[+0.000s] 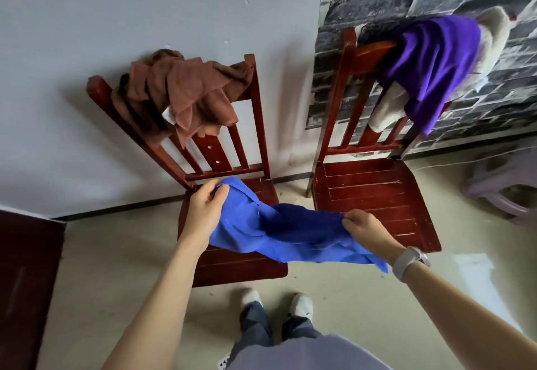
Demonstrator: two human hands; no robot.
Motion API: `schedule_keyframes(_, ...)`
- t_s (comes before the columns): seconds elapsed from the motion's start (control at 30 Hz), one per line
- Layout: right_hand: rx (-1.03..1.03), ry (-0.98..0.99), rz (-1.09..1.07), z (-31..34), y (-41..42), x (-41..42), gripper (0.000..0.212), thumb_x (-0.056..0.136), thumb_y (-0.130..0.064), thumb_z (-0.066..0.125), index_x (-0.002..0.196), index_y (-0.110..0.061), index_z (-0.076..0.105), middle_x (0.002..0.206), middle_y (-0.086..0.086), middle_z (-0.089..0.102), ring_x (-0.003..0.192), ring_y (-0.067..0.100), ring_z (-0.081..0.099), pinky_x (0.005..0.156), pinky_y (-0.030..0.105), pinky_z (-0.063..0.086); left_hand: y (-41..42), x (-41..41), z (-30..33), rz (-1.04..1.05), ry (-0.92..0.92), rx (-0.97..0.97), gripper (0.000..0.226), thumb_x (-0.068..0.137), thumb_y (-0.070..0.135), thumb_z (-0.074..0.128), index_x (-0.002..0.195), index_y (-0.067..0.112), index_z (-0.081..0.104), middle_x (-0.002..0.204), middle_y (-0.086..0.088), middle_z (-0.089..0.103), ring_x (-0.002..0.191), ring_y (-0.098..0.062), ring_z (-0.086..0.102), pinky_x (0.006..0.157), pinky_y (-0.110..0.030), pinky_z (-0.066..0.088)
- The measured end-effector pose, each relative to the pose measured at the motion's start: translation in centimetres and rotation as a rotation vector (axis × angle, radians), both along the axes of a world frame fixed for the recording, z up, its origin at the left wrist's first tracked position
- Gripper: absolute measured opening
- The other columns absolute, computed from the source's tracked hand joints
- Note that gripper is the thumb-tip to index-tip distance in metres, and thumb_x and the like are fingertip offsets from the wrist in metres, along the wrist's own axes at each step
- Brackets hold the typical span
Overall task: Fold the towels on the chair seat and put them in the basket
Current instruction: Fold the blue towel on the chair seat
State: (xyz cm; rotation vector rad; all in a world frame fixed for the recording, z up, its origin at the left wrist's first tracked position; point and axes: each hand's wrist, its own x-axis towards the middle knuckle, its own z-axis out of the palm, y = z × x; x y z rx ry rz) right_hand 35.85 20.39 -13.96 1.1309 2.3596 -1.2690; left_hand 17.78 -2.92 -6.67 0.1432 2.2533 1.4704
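Note:
A blue towel (290,233) hangs stretched between my two hands, above the gap between two red wooden chairs. My left hand (205,208) grips its far left corner over the left chair's seat (232,268). My right hand (364,230) pinches the towel's right edge near the right chair's seat (374,192). The cloth sags in the middle and its lower edge droops toward the floor. No basket is in view.
A brown towel (186,93) is draped over the left chair's backrest. A purple cloth (433,62) and a white one (389,108) hang on the right chair's backrest. A pale plastic stool (499,186) stands at right, a dark door (26,282) at left. My feet (276,303) stand on the floor below.

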Motion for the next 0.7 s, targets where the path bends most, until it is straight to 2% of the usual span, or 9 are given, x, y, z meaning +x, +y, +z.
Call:
schedule_keyframes(0.1,-0.064,0.009,0.192,0.9,-2.4,-2.6,0.053,0.085,-0.021,0.059,0.134,-0.017,0.039,0.124,0.004,0.055,0.119,0.024,0.049,0.099,0.033,0.039,-0.6,-0.1,2.8,-0.165,0.131,0.049,0.032,0.091,0.012,0.050,0.082,0.041,0.059,0.087,0.015,0.064,0.088,-0.003,0.059,0.082,-0.021,0.045)
schedule_keyframes(0.23,-0.147,0.210,0.494,3.5,-7.1,-7.4,0.091,0.078,-0.019,0.069,0.146,-0.026,0.009,0.150,-0.011,0.015,0.139,0.005,0.015,0.112,0.023,0.017,-2.1,-1.2,6.7,-0.331,0.263,0.096,0.032,0.091,0.007,0.048,0.086,0.035,0.061,0.085,0.009,0.067,0.084,-0.005,0.061,0.080,-0.022,0.047)
schedule_keyframes(0.3,-0.161,0.248,0.556,4.5,-9.6,-9.8,0.075,0.077,-0.020,0.070,0.140,-0.024,0.029,0.140,-0.016,0.031,0.125,-0.010,0.031,0.102,0.015,0.027,-2.9,-2.0,8.1,-0.361,0.269,0.124,0.029,0.091,0.007,0.048,0.087,0.032,0.062,0.087,0.008,0.067,0.085,-0.003,0.061,0.080,-0.017,0.047)
schedule_keyframes(0.33,-0.159,0.252,0.553,5.0,-10.8,-10.8,0.049,0.079,-0.021,0.068,0.123,-0.027,0.047,0.121,-0.019,0.048,0.103,-0.014,0.046,0.089,0.010,0.034,-3.3,-2.5,8.5,-0.337,0.277,0.140,0.028,0.091,0.008,0.049,0.087,0.032,0.062,0.085,0.011,0.067,0.083,-0.001,0.060,0.078,-0.014,0.046)
schedule_keyframes(0.4,-0.183,0.258,0.518,5.7,-12.8,-12.3,0.013,0.085,-0.020,0.062,0.085,-0.030,0.053,0.081,-0.018,0.055,0.069,-0.007,0.052,0.064,0.005,0.037,-4.1,-4.0,8.9,-0.205,0.305,0.147,0.021,0.091,0.011,0.050,0.088,0.027,0.064,0.083,0.012,0.065,0.079,0.003,0.057,0.074,-0.011,0.043)
schedule_keyframes(0.47,-0.204,0.262,0.470,5.8,-13.9,-13.1,0.004,0.086,-0.017,0.059,0.086,-0.014,0.056,0.079,-0.003,0.060,0.071,0.007,0.051,0.064,0.011,0.041,-5.2,-6.1,8.9,-0.016,0.340,0.151,0.015,0.091,0.013,0.051,0.091,0.019,0.065,0.080,0.009,0.063,0.073,0.006,0.054,0.069,-0.008,0.040)
schedule_keyframes(0.57,-0.111,0.221,0.490,5.9,-14.3,-13.6,0.021,0.086,-0.015,0.058,0.094,0.003,0.055,0.082,0.012,0.055,0.077,0.017,0.046,0.072,0.034,0.040,-7.3,-9.1,7.9,0.231,0.387,0.127,0.014,0.091,0.015,0.051,0.093,0.012,0.064,0.072,0.013,0.057,0.063,0.010,0.050,0.064,-0.008,0.039)
schedule_keyframes(0.63,-0.067,0.219,0.478,6.2,-14.4,-13.9,0.020,0.086,-0.013,0.057,0.092,0.006,0.055,0.081,0.017,0.055,0.075,0.017,0.044,0.069,0.033,0.037,-8.8,-10.5,6.4,0.285,0.349,0.051,0.015,0.090,0.015,0.051,0.097,0.011,0.064,0.079,0.006,0.060,0.076,-0.002,0.057,0.074,-0.019,0.044)
schedule_keyframes(0.7,-0.093,0.285,0.429,7.0,-14.7,-14.5,0.017,0.086,-0.007,0.057,0.090,0.009,0.056,0.079,0.016,0.055,0.075,0.016,0.044,0.068,0.032,0.037,-9.9,-10.8,4.2,0.263,0.219,-0.035,0.028,0.088,0.014,0.052,0.115,0.015,0.057,0.107,-0.003,0.062,0.103,-0.020,0.058,0.092,-0.032,0.045)
